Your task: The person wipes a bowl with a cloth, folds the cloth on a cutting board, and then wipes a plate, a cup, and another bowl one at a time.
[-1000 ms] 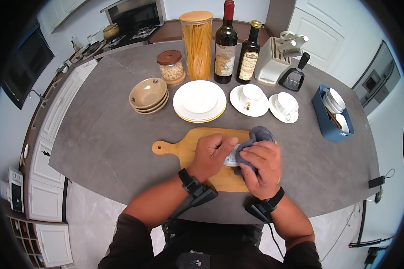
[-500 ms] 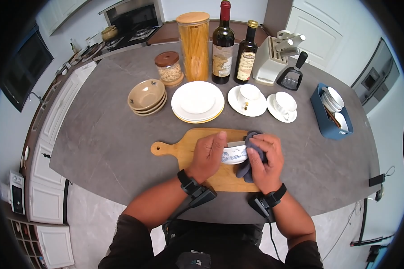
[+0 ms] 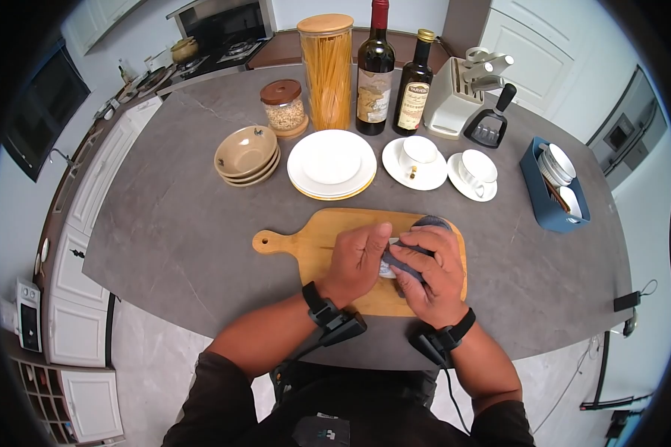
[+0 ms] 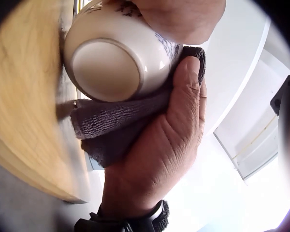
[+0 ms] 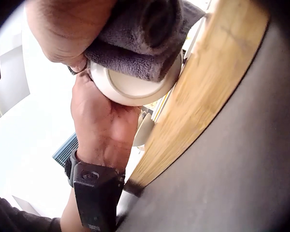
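Note:
A small white bowl (image 4: 106,70) with a blue pattern is held tilted on its side over the wooden cutting board (image 3: 313,253), its round foot facing the left wrist camera. My left hand (image 3: 356,261) grips the bowl by its left side. With my right hand (image 3: 436,272) I hold a dark grey cloth (image 4: 123,116) folded against the bowl's right side and rim. In the right wrist view the cloth (image 5: 135,43) covers part of the bowl's base. Fingers and cloth hide most of the bowl in the head view.
Beyond the board stand brown bowls (image 3: 242,153), white plates (image 3: 332,164), two cups on saucers (image 3: 473,175), a spaghetti jar (image 3: 326,74), an oat jar (image 3: 283,108), two bottles (image 3: 375,82), a knife block (image 3: 449,104) and a black-handled utensil (image 3: 490,123). A blue basket (image 3: 555,212) holds dishes at right.
Half a second ago the bowl's patterned side showed between the hands; now my right hand and the cloth have moved left over it, close to my left hand. Both hands keep their holds.

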{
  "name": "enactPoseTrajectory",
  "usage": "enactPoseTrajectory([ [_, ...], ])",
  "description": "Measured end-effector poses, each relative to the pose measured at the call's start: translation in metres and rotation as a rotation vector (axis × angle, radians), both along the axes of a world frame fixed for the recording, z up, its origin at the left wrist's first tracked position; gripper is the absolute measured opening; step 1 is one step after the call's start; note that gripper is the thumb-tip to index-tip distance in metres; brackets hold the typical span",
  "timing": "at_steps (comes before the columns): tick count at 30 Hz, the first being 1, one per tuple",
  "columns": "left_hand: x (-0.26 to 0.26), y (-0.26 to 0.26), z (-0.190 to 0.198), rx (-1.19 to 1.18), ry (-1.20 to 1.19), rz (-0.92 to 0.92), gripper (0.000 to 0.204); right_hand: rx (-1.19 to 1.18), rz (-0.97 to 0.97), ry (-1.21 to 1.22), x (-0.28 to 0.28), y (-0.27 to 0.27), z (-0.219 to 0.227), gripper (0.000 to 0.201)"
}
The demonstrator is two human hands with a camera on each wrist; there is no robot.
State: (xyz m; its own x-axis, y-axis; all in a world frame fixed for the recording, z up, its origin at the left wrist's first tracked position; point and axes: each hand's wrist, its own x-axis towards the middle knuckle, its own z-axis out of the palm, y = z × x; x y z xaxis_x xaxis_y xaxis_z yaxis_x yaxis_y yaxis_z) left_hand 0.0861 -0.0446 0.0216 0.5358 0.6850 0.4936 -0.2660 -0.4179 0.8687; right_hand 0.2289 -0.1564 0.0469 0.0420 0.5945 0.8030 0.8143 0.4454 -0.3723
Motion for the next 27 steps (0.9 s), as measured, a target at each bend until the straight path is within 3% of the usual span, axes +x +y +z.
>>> enactPoseTrajectory([
  [7, 0.002, 0.004, -0.009, -0.082, -0.002, 0.033, 0.050, -0.002, -0.023, 0.058, 0.006, 0.000, 0.001, 0.033],
  [14, 0.001, 0.016, -0.016, -0.129, -0.016, 0.064, 0.055, -0.114, -0.048, 0.328, 0.025, 0.000, -0.018, 0.019],
  [16, 0.000, 0.019, -0.015, -0.172, -0.013, 0.069, 0.055, -0.199, 0.025, 0.521, 0.027, 0.001, -0.021, 0.019],
  [19, -0.001, 0.024, -0.017, -0.191, -0.039, 0.039, 0.055, -0.222, 0.078, 0.583, 0.028, 0.004, -0.023, 0.019],
  [26, -0.004, 0.025, -0.017, -0.130, -0.017, 0.000, 0.049, -0.236, 0.142, 0.383, 0.033, 0.004, -0.020, 0.020],
  [27, -0.006, 0.026, -0.012, 0.040, 0.008, 0.013, 0.047, -0.226, 0.139, 0.362, 0.031, 0.003, -0.017, 0.019],
])
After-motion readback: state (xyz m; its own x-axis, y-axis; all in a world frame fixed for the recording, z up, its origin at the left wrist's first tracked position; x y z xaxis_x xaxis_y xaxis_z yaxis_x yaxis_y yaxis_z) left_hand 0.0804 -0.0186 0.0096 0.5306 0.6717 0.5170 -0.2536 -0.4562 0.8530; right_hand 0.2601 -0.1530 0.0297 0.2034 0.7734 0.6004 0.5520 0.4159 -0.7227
